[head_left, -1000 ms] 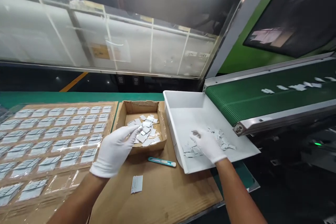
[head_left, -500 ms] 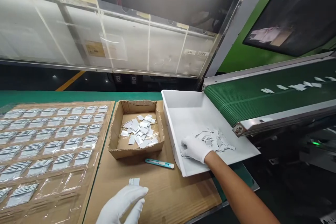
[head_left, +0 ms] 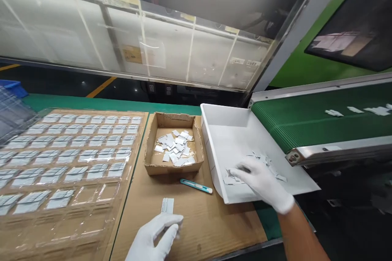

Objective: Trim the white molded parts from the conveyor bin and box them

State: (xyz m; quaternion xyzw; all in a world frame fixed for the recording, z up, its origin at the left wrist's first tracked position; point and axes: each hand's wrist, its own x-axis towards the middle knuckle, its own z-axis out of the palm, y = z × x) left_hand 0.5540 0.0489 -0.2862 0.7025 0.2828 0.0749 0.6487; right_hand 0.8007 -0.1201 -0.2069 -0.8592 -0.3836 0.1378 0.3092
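My left hand (head_left: pixel 157 234), in a white glove, is low in the middle, thumb and forefinger loosely bent with a gap between them. Just beyond its forefinger is a small staggered stack of white flat pieces (head_left: pixel 167 205); the glove hides its near end, and whether I touch it I cannot tell. My right hand (head_left: pixel 260 179), also gloved and slightly blurred, is over the white plastic bin (head_left: pixel 225 132). Its fingers are curled towards loose white pieces (head_left: pixel 229 178). What lies between those fingertips is hidden.
A cardboard box (head_left: pixel 147 165) holds similar pieces. Below it lies a blue cutter knife (head_left: pixel 196 186). At left, a clear compartment tray (head_left: pixel 61 222) carries rows of stacked pieces. The green conveyor belt (head_left: pixel 294 120) ends above the bin. A blue crate (head_left: pixel 14 88) stands far left.
The view has swung left, so the scene sits further right and the blue crate shows. My right hand has turned and shifted within the bin. Slightly more of the small stack is visible.
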